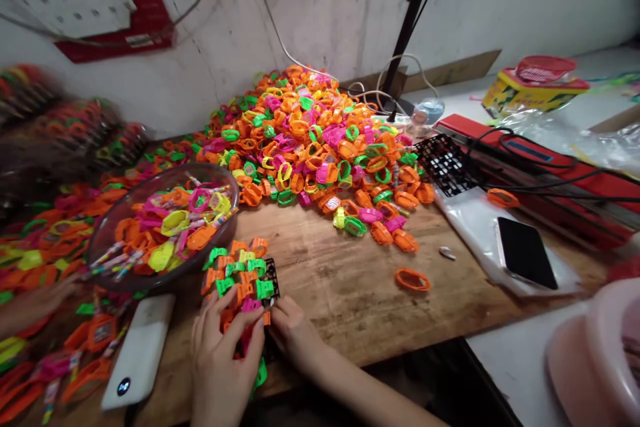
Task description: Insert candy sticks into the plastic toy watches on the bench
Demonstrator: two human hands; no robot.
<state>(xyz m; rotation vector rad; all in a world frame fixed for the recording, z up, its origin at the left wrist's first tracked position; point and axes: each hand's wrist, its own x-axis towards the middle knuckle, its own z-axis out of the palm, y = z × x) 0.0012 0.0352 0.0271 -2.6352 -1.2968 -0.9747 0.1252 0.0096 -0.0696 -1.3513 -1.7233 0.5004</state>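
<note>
In front of me a black grid tray [271, 273] holds rows of small plastic toy watches [240, 268] in orange, green, pink and yellow. My left hand [224, 340] lies over the tray's near rows, fingers bent around a toy watch there. My right hand [296, 332] is at the tray's right edge, its fingers pinched together beside an orange piece of watch; what lies between the fingertips is hidden. A large heap of loose toy watches [305, 140] rises against the wall behind the tray.
A clear bowl [103, 227] of toy watches stands left, near a white power bank [140, 350]. Another person's hand [45, 303] reaches in there. On the right are a phone [526, 252], a red sealing machine [550, 167], a second black grid [445, 163] and a pink tub [575, 347].
</note>
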